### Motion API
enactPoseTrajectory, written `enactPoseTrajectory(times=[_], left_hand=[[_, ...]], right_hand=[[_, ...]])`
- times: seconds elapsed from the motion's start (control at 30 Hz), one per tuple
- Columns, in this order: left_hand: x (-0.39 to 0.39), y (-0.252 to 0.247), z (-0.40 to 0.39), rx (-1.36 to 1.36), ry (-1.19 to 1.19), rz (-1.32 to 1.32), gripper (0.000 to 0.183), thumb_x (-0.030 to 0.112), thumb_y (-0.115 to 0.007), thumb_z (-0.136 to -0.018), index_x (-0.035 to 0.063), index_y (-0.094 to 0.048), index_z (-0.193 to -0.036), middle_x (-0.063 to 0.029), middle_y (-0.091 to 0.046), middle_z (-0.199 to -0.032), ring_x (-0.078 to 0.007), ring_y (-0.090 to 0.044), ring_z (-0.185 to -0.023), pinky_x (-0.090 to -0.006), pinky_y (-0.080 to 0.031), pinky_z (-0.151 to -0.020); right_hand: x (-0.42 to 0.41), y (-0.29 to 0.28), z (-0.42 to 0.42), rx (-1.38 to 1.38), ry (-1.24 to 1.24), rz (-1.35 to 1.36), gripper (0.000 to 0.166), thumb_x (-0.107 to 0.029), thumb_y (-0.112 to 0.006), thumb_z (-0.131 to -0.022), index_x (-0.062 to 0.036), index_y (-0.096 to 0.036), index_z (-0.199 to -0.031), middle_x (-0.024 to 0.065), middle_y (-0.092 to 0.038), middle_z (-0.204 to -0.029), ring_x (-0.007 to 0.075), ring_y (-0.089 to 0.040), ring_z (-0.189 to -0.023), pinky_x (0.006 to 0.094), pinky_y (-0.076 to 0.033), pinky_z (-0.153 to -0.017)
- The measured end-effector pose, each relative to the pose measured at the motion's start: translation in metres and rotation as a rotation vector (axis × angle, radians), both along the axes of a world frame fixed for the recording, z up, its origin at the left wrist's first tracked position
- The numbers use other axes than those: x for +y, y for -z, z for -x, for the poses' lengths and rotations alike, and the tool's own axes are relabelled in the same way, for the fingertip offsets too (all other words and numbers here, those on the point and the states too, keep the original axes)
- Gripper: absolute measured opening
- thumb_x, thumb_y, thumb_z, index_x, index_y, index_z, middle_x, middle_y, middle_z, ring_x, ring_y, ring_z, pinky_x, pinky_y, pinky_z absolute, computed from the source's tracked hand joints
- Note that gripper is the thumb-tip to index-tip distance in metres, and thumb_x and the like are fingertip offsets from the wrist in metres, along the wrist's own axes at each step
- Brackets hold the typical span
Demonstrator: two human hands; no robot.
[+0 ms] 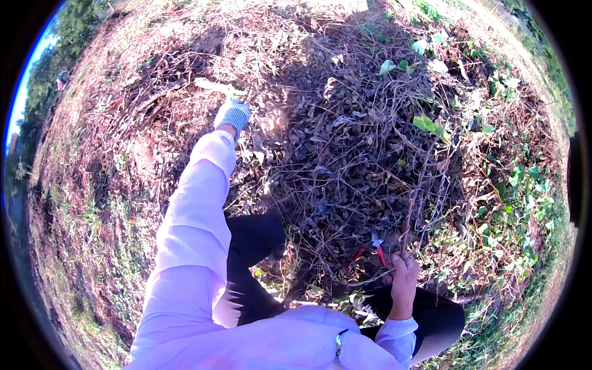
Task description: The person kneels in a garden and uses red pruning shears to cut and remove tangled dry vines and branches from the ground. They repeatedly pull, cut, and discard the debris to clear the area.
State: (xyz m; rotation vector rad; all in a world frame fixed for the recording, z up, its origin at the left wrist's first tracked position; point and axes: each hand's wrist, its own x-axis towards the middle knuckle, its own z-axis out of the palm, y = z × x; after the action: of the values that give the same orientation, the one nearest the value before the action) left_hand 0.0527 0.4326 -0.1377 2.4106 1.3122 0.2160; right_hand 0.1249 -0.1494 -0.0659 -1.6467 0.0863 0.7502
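My left hand, in a light knitted work glove, reaches out to the upper left over sunlit dry vines. A pale, bright object lies at its fingertips; glare hides what it is and whether the hand grips it. My bare right hand is closed round the lower end of a brown woody stem, which runs up among the dead vines. Just left of that hand, pruning shears with red handles lie on the dry vines, their blades pointing away from me.
A thick mat of dried vines and leaves spreads in front of me, partly in shade. Green leafy vines grow at the right. Bent knees in dark trousers stand on either side below. Trees line the far left edge.
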Motion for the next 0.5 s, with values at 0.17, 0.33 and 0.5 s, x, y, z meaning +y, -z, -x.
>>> enactPoseTrajectory(times=[0.17,0.33,0.5], left_hand=[[-0.011,-0.093,0.106,-0.320,-0.106,-0.072,0.035,0.032,-0.055,-0.083,0.0046,-0.063,-0.105,-0.0143,-0.066,-0.088,-0.0244,-0.062,-0.081,-0.0319,-0.047,-0.075],[-0.100,-0.143,0.255,-0.422,-0.260,-0.223,0.033,0.020,-0.052,-0.089,0.0110,-0.056,-0.120,-0.0149,-0.063,-0.103,-0.0264,-0.061,-0.095,-0.0336,-0.047,-0.081],[-0.152,-0.047,0.413,0.260,-0.638,-0.225,0.055,0.019,-0.049,-0.089,0.0129,-0.029,-0.140,-0.0217,-0.053,-0.118,-0.0315,-0.058,-0.104,-0.0388,-0.047,-0.085]], right_hand=[[-0.001,0.001,0.001,-0.056,0.020,0.021,0.007,-0.013,-0.050,-0.087,-0.0062,-0.052,-0.086,-0.0033,-0.045,-0.062,0.0032,-0.039,-0.043,0.0174,-0.034,-0.037],[0.002,0.000,0.002,-0.075,0.027,-0.037,0.007,-0.014,-0.049,-0.087,-0.0070,-0.052,-0.086,-0.0034,-0.044,-0.060,0.0031,-0.037,-0.042,0.0178,-0.030,-0.036],[0.014,0.003,0.007,-0.052,0.028,-0.038,0.008,-0.014,-0.048,-0.088,-0.0074,-0.052,-0.091,-0.0024,-0.045,-0.059,0.0041,-0.037,-0.040,0.0192,-0.027,-0.034]])
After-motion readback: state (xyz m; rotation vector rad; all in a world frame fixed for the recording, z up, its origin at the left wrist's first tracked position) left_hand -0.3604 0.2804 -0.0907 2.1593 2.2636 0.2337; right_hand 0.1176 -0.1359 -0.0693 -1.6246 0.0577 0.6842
